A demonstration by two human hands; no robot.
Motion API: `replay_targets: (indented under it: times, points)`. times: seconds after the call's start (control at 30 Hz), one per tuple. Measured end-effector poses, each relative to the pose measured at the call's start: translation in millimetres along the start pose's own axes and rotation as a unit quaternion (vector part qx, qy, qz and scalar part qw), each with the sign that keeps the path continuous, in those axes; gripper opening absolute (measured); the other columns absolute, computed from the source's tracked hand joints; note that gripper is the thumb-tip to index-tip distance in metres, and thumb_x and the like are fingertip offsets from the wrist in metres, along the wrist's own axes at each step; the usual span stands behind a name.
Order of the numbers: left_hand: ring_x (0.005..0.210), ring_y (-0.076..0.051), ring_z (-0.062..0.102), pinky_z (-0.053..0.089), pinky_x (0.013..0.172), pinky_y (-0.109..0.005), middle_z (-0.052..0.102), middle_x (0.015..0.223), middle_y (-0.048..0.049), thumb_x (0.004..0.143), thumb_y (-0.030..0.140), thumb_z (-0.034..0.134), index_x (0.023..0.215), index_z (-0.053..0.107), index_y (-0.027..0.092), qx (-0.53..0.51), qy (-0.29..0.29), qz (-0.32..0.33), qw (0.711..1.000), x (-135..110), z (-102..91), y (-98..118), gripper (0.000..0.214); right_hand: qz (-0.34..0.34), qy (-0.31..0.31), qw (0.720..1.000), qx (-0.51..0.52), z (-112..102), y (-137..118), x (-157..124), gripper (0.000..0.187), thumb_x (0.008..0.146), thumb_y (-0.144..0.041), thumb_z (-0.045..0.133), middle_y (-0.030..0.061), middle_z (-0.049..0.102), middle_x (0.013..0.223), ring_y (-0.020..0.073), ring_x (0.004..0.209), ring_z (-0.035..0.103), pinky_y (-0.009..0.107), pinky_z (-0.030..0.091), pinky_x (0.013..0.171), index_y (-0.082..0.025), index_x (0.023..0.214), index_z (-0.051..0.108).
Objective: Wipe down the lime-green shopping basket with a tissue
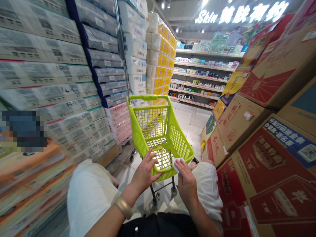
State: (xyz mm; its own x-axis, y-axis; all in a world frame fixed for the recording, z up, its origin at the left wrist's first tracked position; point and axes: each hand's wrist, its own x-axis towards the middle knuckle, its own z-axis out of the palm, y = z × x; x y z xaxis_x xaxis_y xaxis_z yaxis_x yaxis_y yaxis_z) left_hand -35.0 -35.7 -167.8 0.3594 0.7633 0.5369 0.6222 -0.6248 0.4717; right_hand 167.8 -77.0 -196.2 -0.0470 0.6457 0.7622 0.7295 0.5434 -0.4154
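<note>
A small lime-green plastic shopping cart point(179, 141) stands on the tiled floor right in front of me, its basket empty. My left hand point(144, 172) rests on the near rim of the basket with the fingers spread. My right hand point(186, 182) is closed on a small white cloth or tissue point(177, 163) pressed against the rim at the basket's near right corner. A pale bangle sits on my left wrist. My knees in white trousers show below both hands.
Stacked packs of tissue paper point(74, 98) wall the aisle on the left. Tilted red and brown cardboard cartons point(266, 144) crowd the right. A metal pole point(122, 49) rises behind the cart. Shelves of small goods point(199, 79) stand at the far end beyond open floor tiles.
</note>
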Motion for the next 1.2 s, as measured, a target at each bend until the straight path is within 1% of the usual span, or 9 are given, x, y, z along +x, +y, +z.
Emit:
replay_targets:
  times: [0.07, 0.17, 0.23, 0.43, 0.57, 0.63, 0.83, 1.03, 1.2]
  points:
    - [0.139, -0.035, 0.037, 0.042, 0.11, -0.056, 0.059, 0.122, -0.0109, 0.067, 0.017, 0.076, 0.093, 0.057, 0.021, 0.002, 0.001, -0.001, 1.0, 0.0, 0.5, 0.5, 0.032, -0.011, -0.006, 1.0, 0.004, 2.4, -3.8, 0.2, 0.047, 0.091, -0.005, 0.04, 0.0076, 0.068, 0.124, 0.0228, 0.127, 0.056, 0.047, 0.049, 0.105, -0.024, 0.128, 0.061]
    - [0.14, -0.034, 0.035, 0.042, 0.11, -0.055, 0.058, 0.124, -0.0112, 0.069, 0.011, 0.072, 0.095, 0.056, 0.021, 0.004, -0.003, 0.003, 1.0, -0.4, 0.9, 0.4, 0.032, -0.082, -0.07, 0.993, 0.047, 7.6, -18.1, -0.2, 0.048, 0.09, -0.006, 0.042, 0.0052, 0.068, 0.125, 0.0211, 0.127, 0.056, 0.044, 0.05, 0.104, -0.025, 0.13, 0.059]
    - [0.14, -0.034, 0.035, 0.042, 0.11, -0.055, 0.058, 0.124, -0.0109, 0.069, 0.01, 0.071, 0.095, 0.055, 0.021, 0.005, -0.006, 0.006, 1.0, -0.7, 0.8, 0.1, 0.033, -0.096, -0.085, 0.99, 0.06, 8.0, -20.0, -0.1, 0.048, 0.09, -0.006, 0.043, 0.0046, 0.068, 0.125, 0.0205, 0.127, 0.056, 0.043, 0.05, 0.104, -0.026, 0.131, 0.059]
    - [0.139, -0.034, 0.037, 0.042, 0.11, -0.055, 0.058, 0.122, -0.0104, 0.069, 0.018, 0.075, 0.092, 0.055, 0.021, 0.003, 0.002, 0.003, 1.0, 0.1, 1.2, 1.4, 0.031, -0.003, 0.003, 1.0, 0.002, 0.8, -3.6, 0.1, 0.047, 0.09, -0.005, 0.04, 0.0083, 0.068, 0.124, 0.0231, 0.127, 0.056, 0.047, 0.05, 0.105, -0.023, 0.128, 0.062]
    - [0.141, -0.034, 0.034, 0.041, 0.111, -0.055, 0.058, 0.123, -0.0103, 0.07, 0.01, 0.068, 0.093, 0.055, 0.021, 0.002, 0.002, 0.004, 1.0, 0.1, 1.1, 2.9, 0.029, -0.083, -0.088, 0.991, 0.055, 5.3, -21.2, -0.3, 0.047, 0.091, -0.006, 0.042, 0.0056, 0.067, 0.126, 0.0215, 0.128, 0.056, 0.044, 0.05, 0.105, -0.026, 0.131, 0.059]
    - [0.141, -0.034, 0.034, 0.041, 0.111, -0.056, 0.058, 0.124, -0.0103, 0.069, 0.009, 0.068, 0.094, 0.055, 0.022, 0.002, -0.004, 0.004, 1.0, -0.5, 0.7, 3.0, 0.03, -0.096, -0.101, 0.988, 0.067, 5.9, -23.1, 0.3, 0.048, 0.091, -0.007, 0.042, 0.005, 0.067, 0.126, 0.0209, 0.127, 0.056, 0.043, 0.051, 0.104, -0.026, 0.132, 0.058]
    - [0.139, -0.033, 0.036, 0.042, 0.11, -0.055, 0.058, 0.122, -0.0094, 0.068, 0.018, 0.075, 0.092, 0.055, 0.022, 0.0, 0.007, 0.001, 1.0, -1.0, 1.0, 3.1, 0.031, 0.009, 0.005, 1.0, 0.017, 2.0, -5.1, 1.3, 0.048, 0.091, -0.005, 0.039, 0.0078, 0.068, 0.124, 0.0229, 0.127, 0.056, 0.047, 0.049, 0.105, -0.024, 0.129, 0.061]
    - [0.14, -0.034, 0.034, 0.041, 0.111, -0.056, 0.058, 0.124, -0.0107, 0.069, 0.013, 0.07, 0.093, 0.055, 0.021, 0.001, 0.0, 0.005, 1.0, -1.4, 1.1, 3.8, 0.029, -0.078, -0.084, 0.991, 0.069, 7.2, -22.8, -1.2, 0.047, 0.091, -0.007, 0.043, 0.0052, 0.068, 0.125, 0.0213, 0.127, 0.057, 0.045, 0.049, 0.106, -0.027, 0.13, 0.06]
    - [0.139, -0.033, 0.037, 0.042, 0.11, -0.055, 0.057, 0.124, -0.0099, 0.069, 0.017, 0.074, 0.092, 0.055, 0.022, 0.0, 0.007, -0.001, 1.0, -1.4, 2.0, 4.8, 0.03, 0.005, 0.005, 1.0, 0.03, 3.1, -5.7, 0.3, 0.047, 0.092, -0.006, 0.039, 0.0073, 0.069, 0.123, 0.0228, 0.126, 0.057, 0.047, 0.05, 0.104, -0.025, 0.128, 0.062]
